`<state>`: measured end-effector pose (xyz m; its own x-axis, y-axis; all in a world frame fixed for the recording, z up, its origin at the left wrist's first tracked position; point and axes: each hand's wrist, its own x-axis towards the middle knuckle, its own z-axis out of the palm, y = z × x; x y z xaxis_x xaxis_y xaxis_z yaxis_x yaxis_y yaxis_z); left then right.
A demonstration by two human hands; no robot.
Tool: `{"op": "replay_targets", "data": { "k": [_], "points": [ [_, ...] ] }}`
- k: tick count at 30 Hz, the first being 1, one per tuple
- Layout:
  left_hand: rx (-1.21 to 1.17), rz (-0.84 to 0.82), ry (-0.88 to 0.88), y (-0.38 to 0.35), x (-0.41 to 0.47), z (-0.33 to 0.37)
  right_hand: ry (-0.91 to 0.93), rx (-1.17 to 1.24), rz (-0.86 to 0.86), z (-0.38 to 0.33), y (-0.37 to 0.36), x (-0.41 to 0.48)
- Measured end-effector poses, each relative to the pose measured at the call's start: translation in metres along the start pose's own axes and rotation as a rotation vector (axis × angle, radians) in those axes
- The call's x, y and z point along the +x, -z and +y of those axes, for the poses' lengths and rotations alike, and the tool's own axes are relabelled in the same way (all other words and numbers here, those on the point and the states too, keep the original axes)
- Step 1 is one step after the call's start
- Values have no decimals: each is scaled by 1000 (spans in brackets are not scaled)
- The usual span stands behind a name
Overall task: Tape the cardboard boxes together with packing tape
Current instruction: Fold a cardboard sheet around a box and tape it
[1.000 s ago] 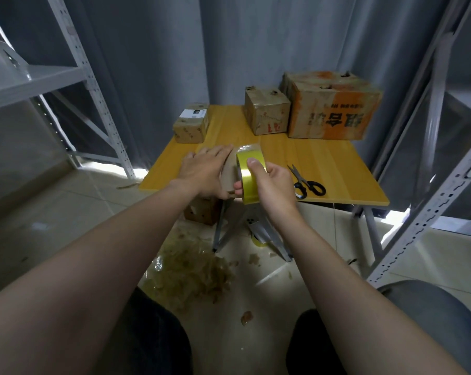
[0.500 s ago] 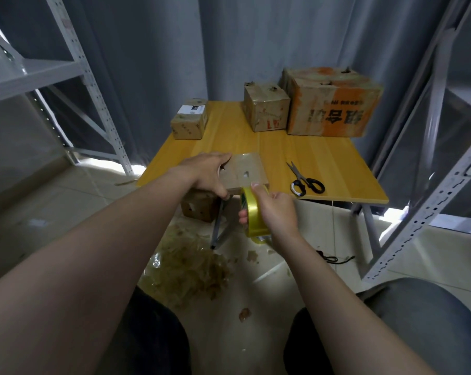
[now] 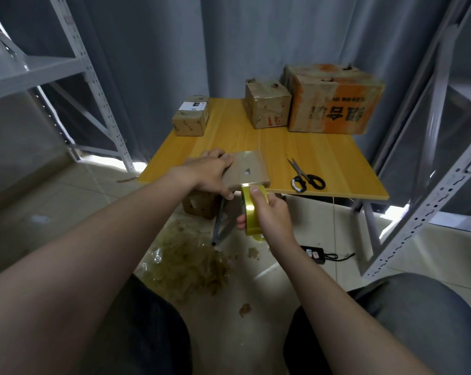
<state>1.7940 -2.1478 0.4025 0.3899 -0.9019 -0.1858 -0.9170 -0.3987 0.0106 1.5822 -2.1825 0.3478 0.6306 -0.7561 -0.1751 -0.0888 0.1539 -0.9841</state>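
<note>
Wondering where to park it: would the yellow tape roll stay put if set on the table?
On its rim the tape roll would probably roll, being a round ring. Laid flat it should stay. It seems light: the right hand holds it alone.

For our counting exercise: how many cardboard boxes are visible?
5: small box back left, medium box and large orange box back right, flat box under the left hand, floor box beneath the table. More may be hidden.
</note>
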Motion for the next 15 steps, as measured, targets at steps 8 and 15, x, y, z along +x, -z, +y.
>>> {"op": "replay_targets", "data": {
  "k": [8,15],
  "points": [
    [-92,17,-60,13,3,3,150,17,70,2,-11,-8],
    [-144,5,-89,10,14,-9,20,42,109,38,-17,-17]
  ]
}}
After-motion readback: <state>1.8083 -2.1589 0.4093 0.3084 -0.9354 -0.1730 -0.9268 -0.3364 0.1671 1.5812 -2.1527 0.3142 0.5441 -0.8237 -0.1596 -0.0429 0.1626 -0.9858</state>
